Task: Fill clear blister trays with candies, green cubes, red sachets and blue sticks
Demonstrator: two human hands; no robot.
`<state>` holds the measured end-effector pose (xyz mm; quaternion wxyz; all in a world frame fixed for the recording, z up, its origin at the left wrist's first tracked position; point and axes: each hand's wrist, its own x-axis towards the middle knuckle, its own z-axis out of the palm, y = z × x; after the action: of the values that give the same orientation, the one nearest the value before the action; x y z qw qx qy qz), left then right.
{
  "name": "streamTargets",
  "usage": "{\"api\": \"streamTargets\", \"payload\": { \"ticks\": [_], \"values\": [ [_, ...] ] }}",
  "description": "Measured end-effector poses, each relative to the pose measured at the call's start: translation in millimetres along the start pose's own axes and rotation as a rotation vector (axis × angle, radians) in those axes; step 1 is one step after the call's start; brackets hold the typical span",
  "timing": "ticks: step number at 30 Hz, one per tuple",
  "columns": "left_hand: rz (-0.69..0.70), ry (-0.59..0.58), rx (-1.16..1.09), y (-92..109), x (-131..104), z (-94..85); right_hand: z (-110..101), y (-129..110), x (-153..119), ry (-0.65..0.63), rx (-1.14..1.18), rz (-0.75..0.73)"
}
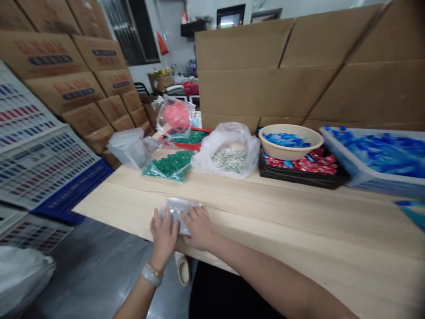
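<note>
A clear plastic bag [179, 207], or a small stack of them, lies flat near the front edge of the wooden table [282, 212]. My left hand [164, 230] rests on its left side with fingers stretched out. On its right side lies my right hand [198, 226], fingers extended over the plastic. Both palms face down, and neither hand is closed round anything. Beyond them are a clear bag of green pieces [171, 165] and a white plastic bag of small multicoloured pieces [229, 159].
A beige basin [288, 153] of blue packets stands on a black tray [299, 177] of red packets. At right is a clear bin [375, 170] of blue packets. A clear plastic container [129, 147] stands back left. Stacked cartons [49, 57] and white-blue crates [36, 177] line the left.
</note>
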<state>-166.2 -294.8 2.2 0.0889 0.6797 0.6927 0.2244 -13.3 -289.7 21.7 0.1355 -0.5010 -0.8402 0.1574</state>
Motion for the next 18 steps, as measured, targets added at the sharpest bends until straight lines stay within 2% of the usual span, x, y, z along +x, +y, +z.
{"api": "streamTargets", "payload": {
  "ticks": [2, 5, 8, 10, 12, 15, 17, 18],
  "values": [
    [-0.021, 0.076, 0.224, -49, 22, -23.9, 6, -29, 47, -0.044, 0.092, -0.16],
    [-0.118, 0.061, 0.366, -124, 63, -57.0, 3, -57, 99, 0.007, 0.188, -0.271],
    [-0.269, 0.055, 0.394, -184, 104, -82.0, -22, -54, 140, 0.06, 0.207, -0.31],
    [-0.345, 0.04, 0.399, -213, 127, -96.6, -49, -44, 178, 0.103, 0.192, -0.297],
    [-0.416, 0.086, 0.398, -228, 150, -111.5, -77, -38, 230, 0.202, 0.179, -0.289],
    [-0.391, 0.256, 0.247, -224, 194, -133.1, -102, -38, 326, 0.296, 0.202, -0.168],
    [-0.312, 0.279, -0.091, -207, 232, -143.2, -104, -42, 388, 0.321, 0.226, -0.031],
    [-0.362, 0.274, -0.332, -197, 251, -146.2, -101, -45, 414, 0.327, 0.246, 0.044]
  ]
}}
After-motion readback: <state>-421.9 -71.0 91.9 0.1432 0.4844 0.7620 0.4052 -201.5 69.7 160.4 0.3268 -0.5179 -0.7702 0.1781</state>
